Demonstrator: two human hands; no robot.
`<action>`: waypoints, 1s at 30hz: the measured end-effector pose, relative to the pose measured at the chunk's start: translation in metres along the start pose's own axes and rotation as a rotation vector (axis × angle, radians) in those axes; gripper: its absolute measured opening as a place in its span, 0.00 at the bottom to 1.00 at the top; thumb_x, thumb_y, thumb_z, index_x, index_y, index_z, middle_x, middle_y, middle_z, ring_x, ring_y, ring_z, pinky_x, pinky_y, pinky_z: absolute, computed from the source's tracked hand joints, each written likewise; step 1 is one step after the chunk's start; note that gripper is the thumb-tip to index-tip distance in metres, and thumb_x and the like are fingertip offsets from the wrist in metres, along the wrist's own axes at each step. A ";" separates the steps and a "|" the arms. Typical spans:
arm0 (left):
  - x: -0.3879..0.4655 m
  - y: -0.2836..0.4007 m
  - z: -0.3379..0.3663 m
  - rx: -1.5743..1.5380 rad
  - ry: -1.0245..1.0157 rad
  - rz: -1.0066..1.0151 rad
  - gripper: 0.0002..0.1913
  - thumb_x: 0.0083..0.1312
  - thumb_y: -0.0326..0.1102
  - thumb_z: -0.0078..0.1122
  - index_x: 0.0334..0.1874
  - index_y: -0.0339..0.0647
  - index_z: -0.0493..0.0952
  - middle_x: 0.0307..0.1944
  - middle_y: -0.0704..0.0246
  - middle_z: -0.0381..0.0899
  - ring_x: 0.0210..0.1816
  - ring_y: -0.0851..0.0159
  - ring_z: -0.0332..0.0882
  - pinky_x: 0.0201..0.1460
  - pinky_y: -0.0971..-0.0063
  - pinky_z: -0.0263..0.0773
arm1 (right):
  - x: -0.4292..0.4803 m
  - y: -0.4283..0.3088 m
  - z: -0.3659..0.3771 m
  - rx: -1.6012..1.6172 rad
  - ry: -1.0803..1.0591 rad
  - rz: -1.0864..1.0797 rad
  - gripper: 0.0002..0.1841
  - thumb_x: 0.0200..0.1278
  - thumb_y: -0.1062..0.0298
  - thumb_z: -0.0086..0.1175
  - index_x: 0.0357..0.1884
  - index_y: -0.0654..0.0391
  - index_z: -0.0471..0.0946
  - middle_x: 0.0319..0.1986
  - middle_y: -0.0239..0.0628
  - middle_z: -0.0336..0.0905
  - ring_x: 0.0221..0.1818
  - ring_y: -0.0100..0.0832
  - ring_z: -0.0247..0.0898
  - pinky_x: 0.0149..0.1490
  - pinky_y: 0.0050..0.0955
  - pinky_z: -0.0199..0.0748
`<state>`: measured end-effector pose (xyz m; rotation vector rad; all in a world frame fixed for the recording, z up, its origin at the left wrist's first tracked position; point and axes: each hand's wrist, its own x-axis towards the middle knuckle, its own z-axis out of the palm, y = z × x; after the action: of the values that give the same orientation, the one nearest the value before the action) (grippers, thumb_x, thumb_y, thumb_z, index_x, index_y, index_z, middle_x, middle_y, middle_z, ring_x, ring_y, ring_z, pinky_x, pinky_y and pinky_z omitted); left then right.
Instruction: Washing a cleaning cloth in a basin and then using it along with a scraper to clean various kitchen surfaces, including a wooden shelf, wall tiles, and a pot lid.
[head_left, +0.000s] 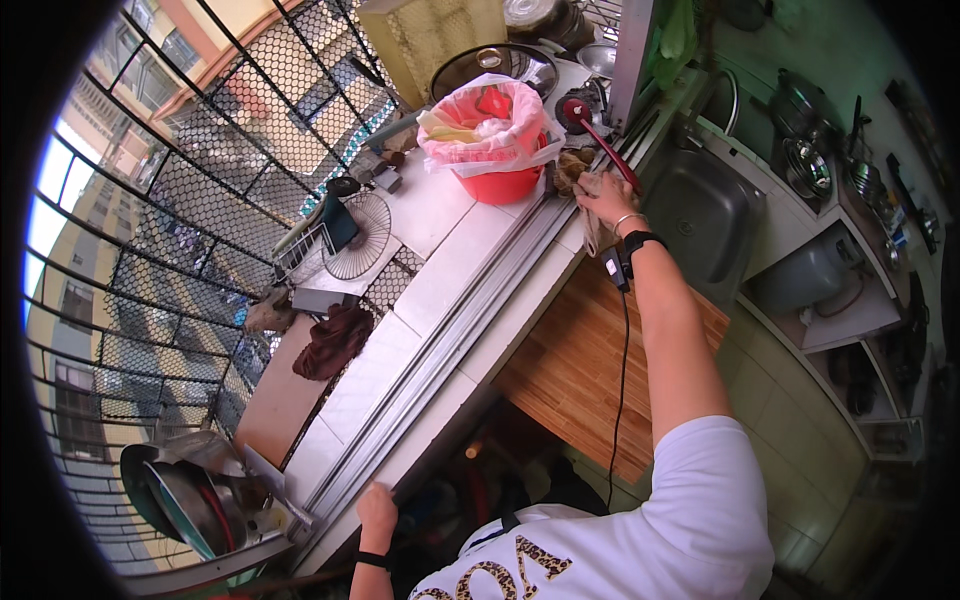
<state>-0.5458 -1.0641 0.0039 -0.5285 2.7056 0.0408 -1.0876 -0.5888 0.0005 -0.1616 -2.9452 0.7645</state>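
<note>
My right hand (609, 201) is shut on a crumpled beige cloth (596, 234) at the far end of the window sill's metal track (450, 330). Part of the cloth hangs over the tiled inner edge. A dark-red-handled tool (609, 146) with a round head lies just beyond these fingers. Beside it stands a red bucket (499, 186), lined with a pink plastic bag (491, 142) that holds refuse. My left hand (377, 506) rests closed against the tiled sill edge (431, 435) at the near end, and nothing shows in it.
A wood-grain board (581, 360) lies below the sill, near a steel sink (694, 214). A black cable (624, 375) hangs from my right wrist. Outside are a wire fan guard (360, 236), a brown cloth (335, 341), stacked pans (191, 499) and a barred window cage (172, 247).
</note>
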 end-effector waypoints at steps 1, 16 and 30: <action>0.000 0.000 -0.001 -0.001 -0.002 0.006 0.11 0.59 0.38 0.59 0.30 0.37 0.73 0.30 0.54 0.79 0.34 0.47 0.78 0.36 0.55 0.72 | -0.007 -0.008 -0.010 0.025 -0.070 0.038 0.46 0.44 0.41 0.61 0.63 0.60 0.63 0.61 0.50 0.63 0.64 0.54 0.51 0.66 0.49 0.53; 0.006 -0.005 0.005 -0.040 0.121 0.091 0.09 0.58 0.36 0.60 0.28 0.36 0.75 0.29 0.54 0.78 0.33 0.48 0.79 0.35 0.57 0.73 | -0.205 -0.111 0.041 -0.188 -0.154 -0.236 0.35 0.52 0.42 0.59 0.55 0.59 0.67 0.59 0.43 0.64 0.66 0.45 0.49 0.63 0.58 0.52; 0.004 -0.006 0.017 -0.069 0.282 0.175 0.09 0.60 0.35 0.58 0.30 0.37 0.72 0.23 0.56 0.79 0.27 0.50 0.79 0.28 0.58 0.72 | -0.384 -0.198 0.089 -0.071 -0.057 -0.442 0.26 0.47 0.61 0.60 0.50 0.58 0.70 0.52 0.39 0.69 0.60 0.42 0.57 0.57 0.53 0.58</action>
<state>-0.5406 -1.0694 -0.0132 -0.3363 3.0298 0.1146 -0.7341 -0.8523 -0.0048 0.4963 -2.8937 0.6060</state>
